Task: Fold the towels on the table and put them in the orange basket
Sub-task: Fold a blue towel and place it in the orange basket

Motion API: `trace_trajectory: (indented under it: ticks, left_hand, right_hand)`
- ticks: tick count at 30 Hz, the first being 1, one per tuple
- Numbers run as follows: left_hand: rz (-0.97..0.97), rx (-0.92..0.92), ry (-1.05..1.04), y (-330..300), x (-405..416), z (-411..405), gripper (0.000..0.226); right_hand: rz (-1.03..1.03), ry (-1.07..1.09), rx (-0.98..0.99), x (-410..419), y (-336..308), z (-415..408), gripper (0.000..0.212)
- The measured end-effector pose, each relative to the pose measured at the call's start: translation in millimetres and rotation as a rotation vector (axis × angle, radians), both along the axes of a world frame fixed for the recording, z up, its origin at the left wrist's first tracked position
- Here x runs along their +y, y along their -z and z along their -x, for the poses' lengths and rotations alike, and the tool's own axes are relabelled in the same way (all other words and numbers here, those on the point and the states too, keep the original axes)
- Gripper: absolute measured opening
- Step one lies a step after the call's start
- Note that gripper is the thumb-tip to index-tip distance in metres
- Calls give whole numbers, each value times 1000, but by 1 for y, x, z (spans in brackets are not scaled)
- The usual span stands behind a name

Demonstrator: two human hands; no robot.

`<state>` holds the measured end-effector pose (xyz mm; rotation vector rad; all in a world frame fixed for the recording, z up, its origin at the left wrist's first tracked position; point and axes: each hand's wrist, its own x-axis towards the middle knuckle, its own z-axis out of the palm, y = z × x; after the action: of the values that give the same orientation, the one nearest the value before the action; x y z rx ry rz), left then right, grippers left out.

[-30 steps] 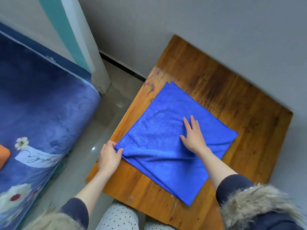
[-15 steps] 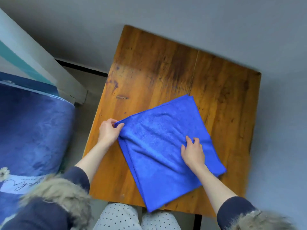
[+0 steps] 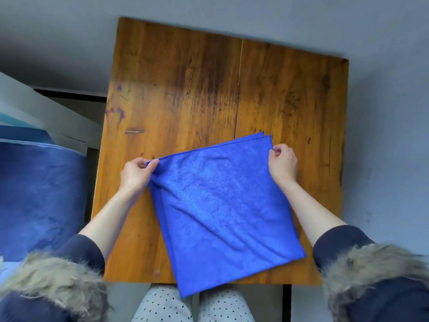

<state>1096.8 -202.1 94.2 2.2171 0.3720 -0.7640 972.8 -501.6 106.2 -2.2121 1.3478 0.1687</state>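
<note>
A blue towel [image 3: 222, 210], folded into layers, lies on the near half of the wooden table [image 3: 209, 89]; its near corner hangs over the front edge. My left hand [image 3: 137, 174] pinches the towel's far left corner. My right hand [image 3: 282, 162] pinches the far right corner. Both corners are lifted slightly off the wood. No orange basket is in view.
A bed with a dark blue cover [image 3: 39, 194] stands to the left of the table. A grey wall [image 3: 383, 159] runs behind and to the right. My knees in dotted trousers [image 3: 192, 305] sit under the front edge.
My right hand left the towel's middle and took its far right corner. The towel turned to lie squarer to me. The view swung to face the table straight on.
</note>
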Motion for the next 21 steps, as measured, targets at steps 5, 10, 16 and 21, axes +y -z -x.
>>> trace_trajectory:
  ticks: [5, 10, 16, 21]
  left_hand:
    - [84, 44, -142, 3, 5, 3, 23]
    - [126, -19, -272, 1, 6, 7, 14]
    - [246, 107, -312, -5, 3, 3, 15]
    - [258, 212, -283, -8, 9, -1, 11]
  right_hand:
    - [-51, -88, 45, -21, 16, -30, 33]
    - [-113, -103, 67, -29, 23, -36, 33]
    - [-128, -174, 75, -37, 16, -41, 21]
    - [-185, -192, -26, -40, 4, -37, 27]
